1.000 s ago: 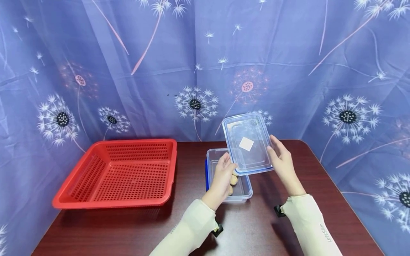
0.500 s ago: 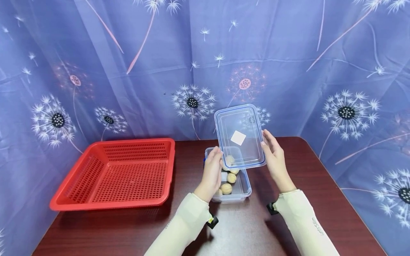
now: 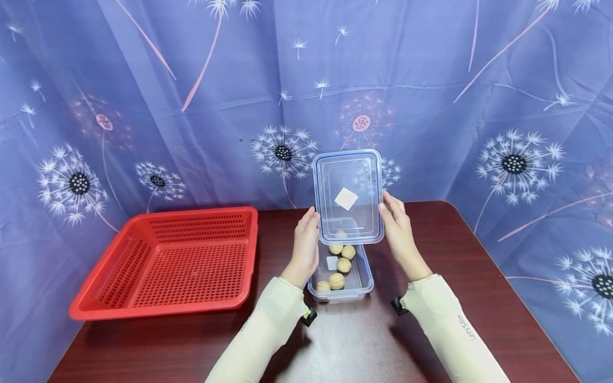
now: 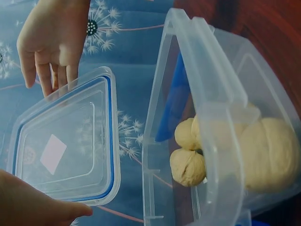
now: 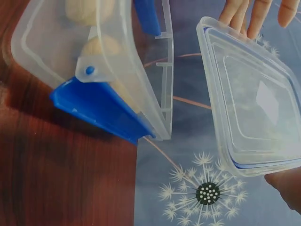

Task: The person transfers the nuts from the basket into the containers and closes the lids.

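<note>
A clear plastic lid (image 3: 348, 197) with a blue seal and a white square label is held tilted up over the far part of a clear plastic container (image 3: 356, 282). My left hand (image 3: 305, 242) holds the lid by its left edge, and my right hand (image 3: 399, 231) grips the opposite edge, thumb at the rim. Several walnuts (image 3: 337, 281) lie in the container, some seen through the lid. From the right wrist, a blue side clip (image 5: 101, 110) hangs unfastened on the container. The left wrist view shows the lid (image 4: 66, 141) apart from the container's rim.
A red perforated plastic basket (image 3: 191, 271) stands to the left on the dark wooden table (image 3: 345, 340). A blue curtain (image 3: 215, 133) with a dandelion print hangs behind the table and along its sides.
Both hands have carried the lid leftward and slightly up in the view, turning it straighter. More walnuts now show below it. The container and basket stay in place.
</note>
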Action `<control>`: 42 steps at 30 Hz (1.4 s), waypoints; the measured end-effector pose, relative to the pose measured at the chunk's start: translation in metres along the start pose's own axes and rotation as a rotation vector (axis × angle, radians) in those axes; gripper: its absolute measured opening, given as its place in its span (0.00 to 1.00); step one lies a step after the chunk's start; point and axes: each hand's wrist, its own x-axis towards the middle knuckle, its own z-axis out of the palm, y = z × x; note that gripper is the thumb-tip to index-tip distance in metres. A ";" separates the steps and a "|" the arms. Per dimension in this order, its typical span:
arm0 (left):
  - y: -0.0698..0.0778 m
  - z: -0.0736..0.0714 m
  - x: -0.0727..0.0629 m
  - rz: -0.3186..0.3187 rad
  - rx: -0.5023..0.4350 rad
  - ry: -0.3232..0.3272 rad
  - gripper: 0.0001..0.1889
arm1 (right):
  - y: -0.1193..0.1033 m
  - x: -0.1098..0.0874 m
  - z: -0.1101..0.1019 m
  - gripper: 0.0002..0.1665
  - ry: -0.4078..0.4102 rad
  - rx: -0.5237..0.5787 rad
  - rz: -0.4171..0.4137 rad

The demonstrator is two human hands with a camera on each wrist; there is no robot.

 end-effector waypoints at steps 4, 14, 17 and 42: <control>0.002 -0.001 0.002 0.018 0.008 0.020 0.26 | 0.001 -0.001 0.002 0.30 -0.016 0.062 0.021; 0.002 -0.001 0.004 0.071 0.030 0.029 0.22 | -0.007 0.000 0.011 0.28 -0.077 0.428 0.056; 0.003 0.001 0.003 0.079 0.012 0.019 0.19 | -0.008 0.000 0.011 0.27 -0.075 0.457 0.065; 0.003 -0.004 0.003 0.099 -0.084 -0.020 0.08 | -0.005 -0.004 0.016 0.14 -0.100 0.588 0.135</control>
